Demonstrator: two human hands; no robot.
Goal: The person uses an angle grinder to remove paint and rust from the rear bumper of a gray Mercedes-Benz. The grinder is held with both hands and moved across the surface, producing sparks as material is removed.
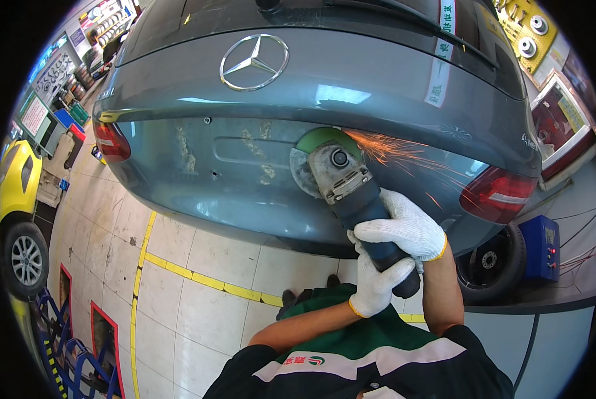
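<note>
An angle grinder (356,201) with a dark body and a worn metal head is held in both my white-gloved hands. My right hand (404,227) wraps round the middle of its body. Behind it, my left hand (380,284) is closed round the rear end. The green disc (321,137) meets the grey-blue car tailgate (258,196) at the upper edge of its recessed panel. Orange sparks (391,147) fly off to the right. Scraped, pale patches (186,154) mark the panel left of the grinder. A metal guard partly covers the disc.
Tail lights sit at the left (113,141) and right (506,194) of the tailgate. A loose wheel (489,261) and a blue box (541,247) with cables stand at right. At left are a yellow car (19,176), blue metal frames (78,362) and yellow floor lines (204,279).
</note>
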